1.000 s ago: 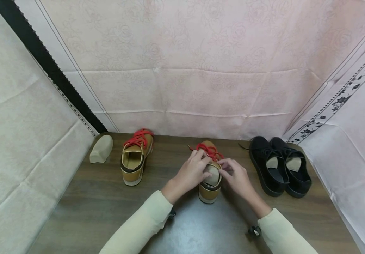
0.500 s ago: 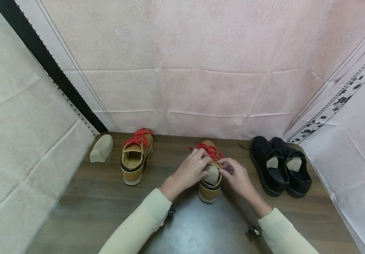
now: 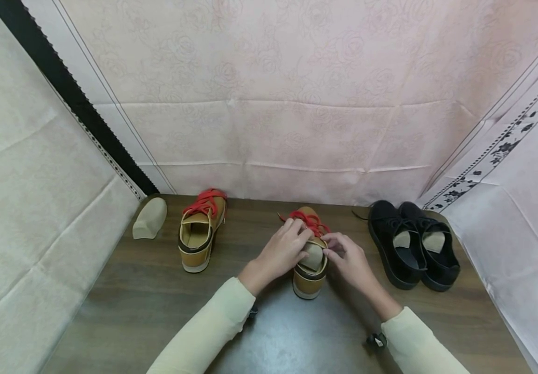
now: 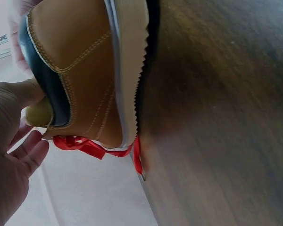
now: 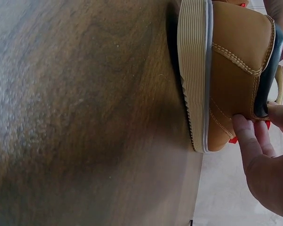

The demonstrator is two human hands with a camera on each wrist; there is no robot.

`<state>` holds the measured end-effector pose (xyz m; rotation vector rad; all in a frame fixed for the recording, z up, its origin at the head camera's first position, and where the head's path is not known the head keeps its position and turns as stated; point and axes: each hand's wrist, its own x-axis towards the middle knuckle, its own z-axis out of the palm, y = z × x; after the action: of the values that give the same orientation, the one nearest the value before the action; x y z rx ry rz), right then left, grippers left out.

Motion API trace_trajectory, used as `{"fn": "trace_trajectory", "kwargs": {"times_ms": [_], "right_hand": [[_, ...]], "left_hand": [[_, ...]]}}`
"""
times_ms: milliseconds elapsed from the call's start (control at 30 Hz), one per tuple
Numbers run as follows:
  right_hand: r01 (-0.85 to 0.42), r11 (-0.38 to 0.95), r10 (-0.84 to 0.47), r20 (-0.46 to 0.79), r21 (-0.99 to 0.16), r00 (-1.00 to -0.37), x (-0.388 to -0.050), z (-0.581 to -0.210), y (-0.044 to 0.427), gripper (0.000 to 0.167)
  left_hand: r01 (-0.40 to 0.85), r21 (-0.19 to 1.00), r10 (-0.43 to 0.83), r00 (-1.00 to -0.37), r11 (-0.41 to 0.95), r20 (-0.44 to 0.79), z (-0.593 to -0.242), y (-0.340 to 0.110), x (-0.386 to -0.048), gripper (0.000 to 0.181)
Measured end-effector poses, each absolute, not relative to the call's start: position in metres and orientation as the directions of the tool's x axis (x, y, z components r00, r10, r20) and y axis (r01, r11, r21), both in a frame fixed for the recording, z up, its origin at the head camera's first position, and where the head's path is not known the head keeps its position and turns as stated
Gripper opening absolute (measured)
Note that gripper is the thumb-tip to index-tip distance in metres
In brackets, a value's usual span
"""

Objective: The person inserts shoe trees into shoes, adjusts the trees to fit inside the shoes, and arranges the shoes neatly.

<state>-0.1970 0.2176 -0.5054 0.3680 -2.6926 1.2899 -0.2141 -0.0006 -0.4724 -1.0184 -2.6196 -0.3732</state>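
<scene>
A tan shoe with red laces (image 3: 307,284) stands upright in the middle, toe away from me. An off-white, rounded shoe insert (image 3: 312,256) sits in its opening, partly hidden. My left hand (image 3: 282,250) grips the shoe at its tongue (image 4: 40,115), thumb at the collar and fingers by the laces. On the other side, my right hand (image 3: 347,259) pinches the collar edge, with fingertips (image 5: 243,123) on the outer leather. The matching tan shoe (image 3: 196,249) stands to the left, its opening showing no insert. A loose off-white insert (image 3: 149,218) lies at the far left.
A pair of black shoes (image 3: 392,254) stands at the right, with an off-white insert in each. Pale patterned cloth (image 3: 269,130) hangs behind the brown wood-look surface (image 3: 157,311) and along both sides.
The insert in the middle shoe has tilted slightly and sits a little differently in the opening. Both hands stay almost in place on the shoe.
</scene>
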Motion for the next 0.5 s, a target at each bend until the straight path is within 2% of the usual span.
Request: {"fn": "trace_trajectory", "kwargs": {"times_ms": [500], "right_hand": [[-0.271,0.604,-0.159,0.219,-0.749,-0.963,-0.1971,-0.5051,0.2166,0.026]], "left_hand": [[0.681,0.056,0.619,-0.693,0.730,0.369,-0.4730,0.0009,-0.2168,0.041]]}}
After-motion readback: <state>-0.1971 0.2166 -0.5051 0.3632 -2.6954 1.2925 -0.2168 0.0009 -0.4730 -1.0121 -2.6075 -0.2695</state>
